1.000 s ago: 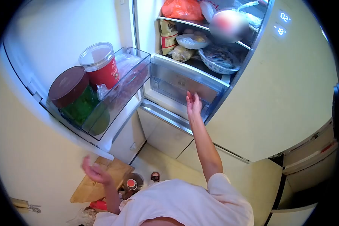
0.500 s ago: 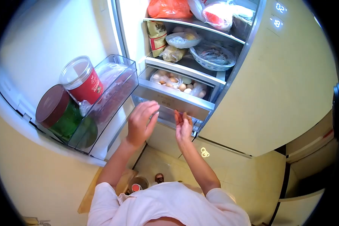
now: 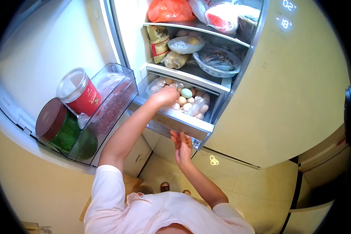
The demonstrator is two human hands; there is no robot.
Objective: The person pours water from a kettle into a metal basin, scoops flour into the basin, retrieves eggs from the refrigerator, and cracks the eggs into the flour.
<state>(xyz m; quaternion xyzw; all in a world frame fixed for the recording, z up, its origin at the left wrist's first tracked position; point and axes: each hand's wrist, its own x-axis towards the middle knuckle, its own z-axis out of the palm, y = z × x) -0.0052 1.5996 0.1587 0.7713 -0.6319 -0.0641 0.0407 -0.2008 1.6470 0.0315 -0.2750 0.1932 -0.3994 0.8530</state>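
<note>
An open fridge drawer [image 3: 179,124] holds several eggs [image 3: 182,101] in clear plastic bags, one of them pale blue-green [image 3: 186,93]. My left hand [image 3: 167,96] reaches over the drawer front into the left part, its fingers down among the eggs and plastic; the fingertips and anything between them are hidden. My right hand [image 3: 182,147] is at the lower edge of the drawer front, palm up, with its fingertips against the front and nothing seen in the palm.
At the left, the open fridge door carries a bin [image 3: 113,105] with a red-labelled jar [image 3: 80,93] and a green jar with a brown lid [image 3: 57,124]. Above the drawer, shelves hold a patterned bowl [image 3: 217,62], a covered dish [image 3: 186,43] and a red bag [image 3: 171,10].
The drawer, shut at first, has come out toward me and shows the eggs. My left hand has risen from low left into it. My right hand has moved lower and left with the drawer front.
</note>
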